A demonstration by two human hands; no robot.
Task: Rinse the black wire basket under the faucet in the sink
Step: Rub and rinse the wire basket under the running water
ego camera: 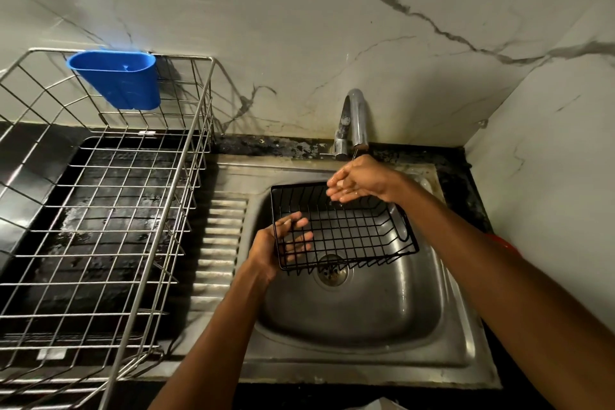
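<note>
Rinsing looks underway but not finished: the black wire basket (342, 226) hangs tilted over the sink (349, 319), above the drain, with the left hand (283, 240) gripping its left end wall, fingers curled through the wires. Only a thin trickle falls from the faucet (354, 120) onto the right hand (357, 181), whose relaxed, wet fingers hover at the basket's far rim holding nothing, so most of the wire probably has yet to pass under the water.

Black wire basket (346, 226); blue cup (116, 80); grey-veined white marble wall (332, 27).
</note>
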